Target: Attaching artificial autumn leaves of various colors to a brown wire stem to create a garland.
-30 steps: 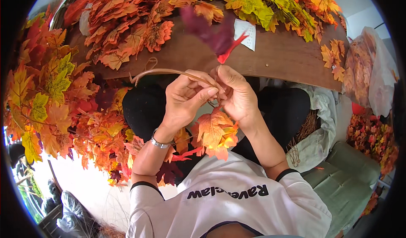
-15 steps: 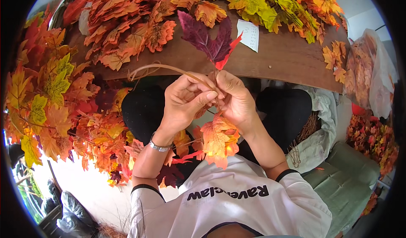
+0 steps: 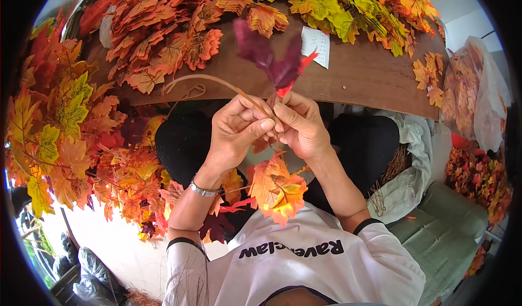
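Working from afar through the head camera, I have both grips drawn together over a brown stem, fingertips nearly meeting. My left grip, a wristwatch below it, is pinched around the stem, whose free end arches out to its far left. My right grip is closed at the base of a purple leaf, blurred, which stands just beyond the fingertips with a red leaf against it. An orange-yellow leaf cluster hangs just below both grips, nearer the wearer's white shirt. Beyond the grips is a brown desk, bearing a heap of orange-red leaves to the far left, a paper slip behind the purple leaf, and yellow-green leaves to the far right. Left of the left grip spreads a mass of autumn foliage; well right of the right grip sits a clear plastic bag.
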Demonstrator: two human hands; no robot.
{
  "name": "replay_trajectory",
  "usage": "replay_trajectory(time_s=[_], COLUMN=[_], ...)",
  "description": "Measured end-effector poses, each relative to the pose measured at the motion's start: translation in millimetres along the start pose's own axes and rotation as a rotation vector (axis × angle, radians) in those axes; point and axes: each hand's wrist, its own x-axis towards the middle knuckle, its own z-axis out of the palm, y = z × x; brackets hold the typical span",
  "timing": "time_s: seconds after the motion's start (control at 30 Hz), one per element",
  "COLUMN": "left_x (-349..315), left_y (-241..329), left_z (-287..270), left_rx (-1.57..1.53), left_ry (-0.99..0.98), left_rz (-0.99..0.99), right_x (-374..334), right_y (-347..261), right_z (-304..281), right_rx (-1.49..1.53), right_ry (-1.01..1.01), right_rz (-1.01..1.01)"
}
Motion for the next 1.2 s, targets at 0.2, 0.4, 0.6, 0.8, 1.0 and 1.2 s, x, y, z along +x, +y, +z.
replay_trajectory(time_s=[0.2,0.4,0.6,0.8,1.0,1.2], left_x=[-0.2,-1.4,2.1,-1.7,-9.2,-14.3], left_y=[-3.9,2.0,8.2,13.0,17.0,12.6], left_z=[-2.6,-0.1,-10.1,-15.9,-20.4,-16.7], left_rx=[-0.108,0.023,0.316,-0.009,0.034,0.013], left_ry=[0.022,0.015,0.072,0.116,0.093,-0.139], left_rz=[-0.062,-0.106,0.173,0.218,0.242,0.055], right_x=[1.9,3.0,-1.6,0.0,39.6,127.5], right_y=[-11.3,-23.4,-6.8,11.6,-8.3,-21.7], right_z=[-0.6,-12.1,-9.6,-6.7,-5.9,7.1], right_rx=[-0.096,-0.267,-0.067,0.125,-0.425,-1.073], right_ry=[-0.058,-0.187,-0.118,-0.13,0.123,-0.004], right_rz=[0.035,0.041,0.156,0.335,-0.058,-0.212])
